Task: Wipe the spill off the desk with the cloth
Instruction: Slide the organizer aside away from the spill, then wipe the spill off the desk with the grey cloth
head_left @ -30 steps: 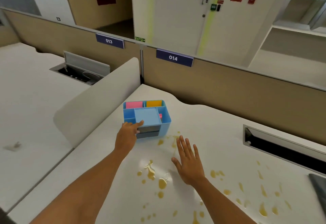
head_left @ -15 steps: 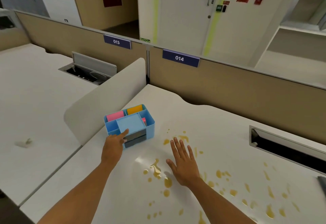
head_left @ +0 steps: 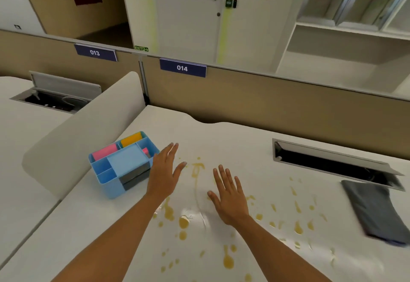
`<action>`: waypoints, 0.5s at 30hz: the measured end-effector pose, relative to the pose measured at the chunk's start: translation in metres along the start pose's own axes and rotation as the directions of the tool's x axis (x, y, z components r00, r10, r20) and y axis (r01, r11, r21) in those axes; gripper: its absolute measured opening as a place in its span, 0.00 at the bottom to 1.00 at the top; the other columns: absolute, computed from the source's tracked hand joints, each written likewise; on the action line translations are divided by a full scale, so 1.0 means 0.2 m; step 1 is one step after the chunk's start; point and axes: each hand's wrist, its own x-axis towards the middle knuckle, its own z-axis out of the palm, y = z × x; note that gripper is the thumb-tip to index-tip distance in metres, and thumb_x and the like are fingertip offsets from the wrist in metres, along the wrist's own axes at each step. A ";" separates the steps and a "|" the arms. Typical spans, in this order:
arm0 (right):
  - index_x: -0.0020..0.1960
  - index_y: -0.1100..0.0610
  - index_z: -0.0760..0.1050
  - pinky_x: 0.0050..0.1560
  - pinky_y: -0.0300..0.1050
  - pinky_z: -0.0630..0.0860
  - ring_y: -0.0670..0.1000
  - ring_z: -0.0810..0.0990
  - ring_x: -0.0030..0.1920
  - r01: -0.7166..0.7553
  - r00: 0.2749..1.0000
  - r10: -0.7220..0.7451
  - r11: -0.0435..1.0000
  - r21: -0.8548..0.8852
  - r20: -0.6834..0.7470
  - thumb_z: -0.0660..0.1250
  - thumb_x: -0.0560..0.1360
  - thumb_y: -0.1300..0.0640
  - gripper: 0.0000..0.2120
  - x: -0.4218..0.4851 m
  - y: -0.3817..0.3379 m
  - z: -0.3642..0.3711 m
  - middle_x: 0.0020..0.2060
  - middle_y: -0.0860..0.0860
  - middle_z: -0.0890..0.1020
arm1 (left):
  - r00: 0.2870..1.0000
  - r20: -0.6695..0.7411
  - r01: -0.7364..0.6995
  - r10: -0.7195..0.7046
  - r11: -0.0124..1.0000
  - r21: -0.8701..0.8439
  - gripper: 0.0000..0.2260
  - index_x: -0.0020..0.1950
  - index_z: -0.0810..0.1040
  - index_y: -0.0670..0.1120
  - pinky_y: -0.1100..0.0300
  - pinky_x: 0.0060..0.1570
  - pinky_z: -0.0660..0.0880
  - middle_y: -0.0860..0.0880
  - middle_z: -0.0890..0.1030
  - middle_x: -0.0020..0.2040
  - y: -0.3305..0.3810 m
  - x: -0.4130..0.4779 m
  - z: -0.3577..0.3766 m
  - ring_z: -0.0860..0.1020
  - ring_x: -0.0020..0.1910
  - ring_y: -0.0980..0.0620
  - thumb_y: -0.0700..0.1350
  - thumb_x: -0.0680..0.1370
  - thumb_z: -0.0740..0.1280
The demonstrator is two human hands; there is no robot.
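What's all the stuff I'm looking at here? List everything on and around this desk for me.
Desk: one, white, fills the foreground.
Spill: many drops and smears, yellow-brown, scattered over the desk's middle and near right.
Cloth: one, dark grey, flat on the desk at the far right.
Organiser: one, light blue, on the desk's left side, holding pink and orange items.
Cable slot: one, metal-rimmed, dark inside, set in the desk behind the cloth.
Divider: one, pale grey, left of the organiser.
Number plates: two, dark blue, 013 and 014, on the beige partition.
Left hand: open, empty, beside the organiser.
Right hand: open, empty, over the spill.
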 end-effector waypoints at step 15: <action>0.78 0.46 0.32 0.76 0.49 0.33 0.46 0.29 0.76 -0.408 0.909 0.411 0.912 0.049 -0.069 0.39 0.80 0.35 0.33 -0.52 0.68 -0.13 0.77 0.44 0.32 | 0.889 0.344 -0.305 0.302 0.951 -0.045 0.33 0.79 0.57 0.49 0.48 0.76 0.54 0.48 0.59 0.79 0.74 -0.20 0.57 0.60 0.78 0.47 0.65 0.78 0.44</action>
